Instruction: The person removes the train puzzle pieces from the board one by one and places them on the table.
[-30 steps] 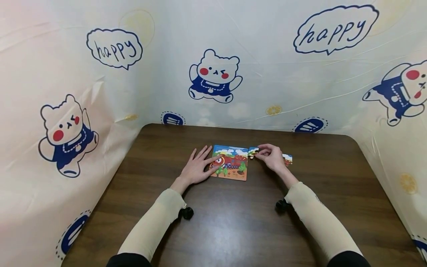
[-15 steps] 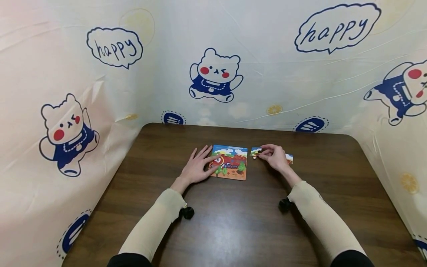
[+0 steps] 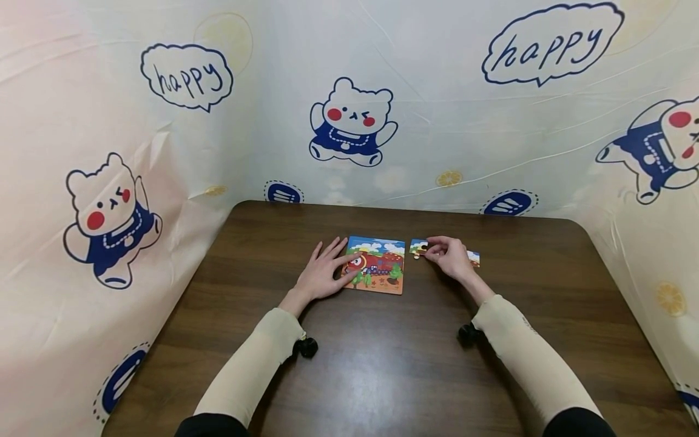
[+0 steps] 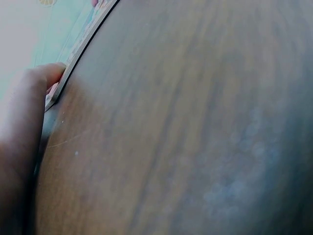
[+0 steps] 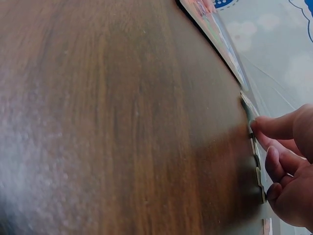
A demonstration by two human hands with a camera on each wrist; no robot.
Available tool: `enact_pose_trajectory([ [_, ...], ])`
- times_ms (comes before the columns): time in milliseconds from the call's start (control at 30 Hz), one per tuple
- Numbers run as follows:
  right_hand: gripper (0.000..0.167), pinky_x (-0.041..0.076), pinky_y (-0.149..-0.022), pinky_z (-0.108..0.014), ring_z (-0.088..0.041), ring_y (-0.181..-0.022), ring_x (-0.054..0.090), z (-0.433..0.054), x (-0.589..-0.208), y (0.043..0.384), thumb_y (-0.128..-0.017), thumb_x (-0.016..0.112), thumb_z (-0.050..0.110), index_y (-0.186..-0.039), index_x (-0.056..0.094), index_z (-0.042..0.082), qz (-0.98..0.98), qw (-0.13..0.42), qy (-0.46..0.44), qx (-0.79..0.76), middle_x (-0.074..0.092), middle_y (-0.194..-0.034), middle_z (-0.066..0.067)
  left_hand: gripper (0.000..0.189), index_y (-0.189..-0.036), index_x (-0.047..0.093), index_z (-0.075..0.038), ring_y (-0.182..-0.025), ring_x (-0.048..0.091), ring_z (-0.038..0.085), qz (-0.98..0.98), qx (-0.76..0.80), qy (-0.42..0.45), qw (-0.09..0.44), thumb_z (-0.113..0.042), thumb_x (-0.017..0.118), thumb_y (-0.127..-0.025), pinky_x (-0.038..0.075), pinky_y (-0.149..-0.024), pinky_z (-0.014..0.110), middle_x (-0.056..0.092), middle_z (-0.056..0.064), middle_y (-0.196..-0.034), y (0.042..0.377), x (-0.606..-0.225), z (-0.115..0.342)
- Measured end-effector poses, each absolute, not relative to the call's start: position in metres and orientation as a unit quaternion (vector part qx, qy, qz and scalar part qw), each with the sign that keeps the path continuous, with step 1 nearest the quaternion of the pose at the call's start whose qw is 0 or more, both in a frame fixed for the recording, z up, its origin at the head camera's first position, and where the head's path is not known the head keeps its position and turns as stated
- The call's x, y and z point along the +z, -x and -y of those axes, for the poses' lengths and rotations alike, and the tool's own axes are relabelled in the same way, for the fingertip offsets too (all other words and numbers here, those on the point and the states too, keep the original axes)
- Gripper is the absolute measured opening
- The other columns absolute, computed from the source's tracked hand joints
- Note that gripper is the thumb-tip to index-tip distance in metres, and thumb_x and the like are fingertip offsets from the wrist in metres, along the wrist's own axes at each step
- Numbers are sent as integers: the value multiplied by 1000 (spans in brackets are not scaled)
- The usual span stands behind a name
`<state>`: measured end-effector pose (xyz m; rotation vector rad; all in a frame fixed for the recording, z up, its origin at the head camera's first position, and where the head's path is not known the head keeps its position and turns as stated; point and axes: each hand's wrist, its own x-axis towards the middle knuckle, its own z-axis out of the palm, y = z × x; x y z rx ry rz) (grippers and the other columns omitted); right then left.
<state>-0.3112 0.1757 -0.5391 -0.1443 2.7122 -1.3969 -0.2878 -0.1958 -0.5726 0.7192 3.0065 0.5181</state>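
Note:
My left hand (image 3: 321, 276) lies with its fingers spread, thumb and a finger over the left side of a square picture puzzle (image 3: 382, 267). The puzzle shows a red train under blue sky. In the left wrist view the thumb (image 4: 55, 73) touches the puzzle's edge. Just right of the puzzle, my right hand (image 3: 450, 258) pinches a small jigsaw piece (image 3: 417, 247) with sky and green on it, thumb and fingertips at its right side. A narrow gap separates this piece from the puzzle.
More jigsaw pieces (image 3: 474, 259) lie on the table beyond the right hand, partly hidden by it. In the right wrist view their notched edges (image 5: 259, 181) run in a row beneath the fingers. A printed cloth (image 3: 426, 109) surrounds the brown wooden table (image 3: 360, 358).
The right hand and its jigsaw piece have shifted slightly right, away from the puzzle's edge, then stayed nearly still. The left hand has kept its place on the puzzle.

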Motion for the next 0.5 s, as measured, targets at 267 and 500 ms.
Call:
enact_pose_trajectory([
  [267, 37, 39, -71, -25, -20, -82, 54, -174, -539, 310, -104, 73, 5, -140, 71, -4, -889, 25, 53, -454, 80, -112, -25, 66, -164, 52, -41, -175, 15, 27, -959, 166, -230, 5, -72, 49, -106, 3, -141, 64, 24, 1, -185, 288, -572, 195],
  [500, 38, 45, -71, -21, -20, -83, 60, -157, -538, 302, -101, 79, 6, -136, 73, -5, -880, 5, 100, -464, 78, -114, -24, 66, -164, 52, -40, -175, 14, 26, -960, 162, -227, 9, -71, 50, -107, 2, -141, 63, 24, 2, -185, 288, -571, 195],
])
